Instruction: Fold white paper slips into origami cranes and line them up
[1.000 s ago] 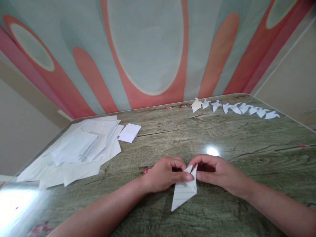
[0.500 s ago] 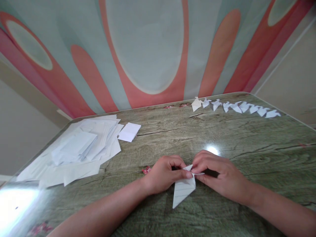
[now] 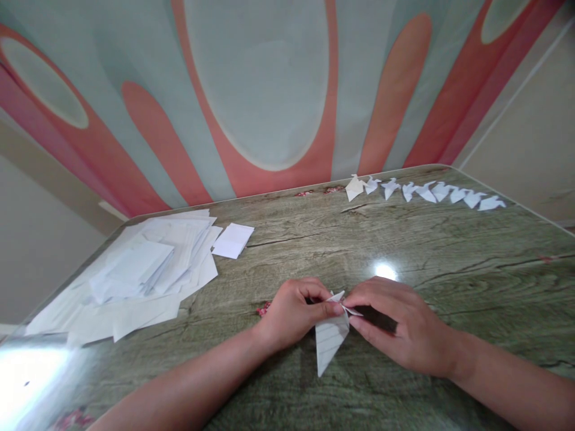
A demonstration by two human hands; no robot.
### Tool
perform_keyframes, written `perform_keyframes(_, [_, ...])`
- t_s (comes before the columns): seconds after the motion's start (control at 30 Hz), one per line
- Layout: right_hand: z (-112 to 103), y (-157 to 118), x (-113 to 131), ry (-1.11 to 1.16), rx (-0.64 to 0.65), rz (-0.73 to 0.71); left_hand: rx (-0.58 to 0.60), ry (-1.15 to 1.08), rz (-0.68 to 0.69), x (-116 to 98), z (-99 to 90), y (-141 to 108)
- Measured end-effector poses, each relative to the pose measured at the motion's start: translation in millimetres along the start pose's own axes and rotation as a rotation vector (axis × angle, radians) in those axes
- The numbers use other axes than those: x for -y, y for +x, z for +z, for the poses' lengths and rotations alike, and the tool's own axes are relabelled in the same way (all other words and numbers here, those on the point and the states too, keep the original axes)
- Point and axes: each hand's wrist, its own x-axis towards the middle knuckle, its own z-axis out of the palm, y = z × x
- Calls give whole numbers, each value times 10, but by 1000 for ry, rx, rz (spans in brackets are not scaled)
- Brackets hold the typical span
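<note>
A folded origami bird (image 3: 332, 341) of pale, lined paper is between my hands, its wide pointed wing hanging toward me. My left hand (image 3: 299, 314) pinches it near the top, thumb laid over the front and fingers behind. From the right, my right hand (image 3: 399, 323) has its index finger and thumb around a small narrow flap (image 3: 353, 311) of the same bird. Its fingertips partly cover the folds, so the exact contact is hard to see.
A spread pile of white paper sheets (image 3: 193, 272) lies at the left, with a small folded stack (image 3: 233, 239) beside it. Along the back right edge of the wood-patterned table (image 3: 287, 251) stands a row of several finished paper birds (image 3: 390, 188). A patterned wall hanging (image 3: 265, 90) rises behind.
The bird has turned slightly and shifted a little left with my left hand. My right thumb and index finger have spread a bit wider around the narrow flap. The view has shifted slightly.
</note>
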Motion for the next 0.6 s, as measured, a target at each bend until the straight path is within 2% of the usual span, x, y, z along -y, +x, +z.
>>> perform_keyframes(0.2, [26, -13, -24, -97, -104, -92, 2, 14, -39, 12, -7, -2])
perform_keyframes(0.33, [42, -19, -47, -155, -101, -139, 2, -4, -53, 6, -9, -7])
perform_keyframes(0.47, [56, -24, -64, -165, -83, -106, -19, 39, -11, -29, 3, -15])
perform_keyframes(0.6, [85, -37, -76, -87, -43, 3, -59, 141, 74, -45, 17, -26])
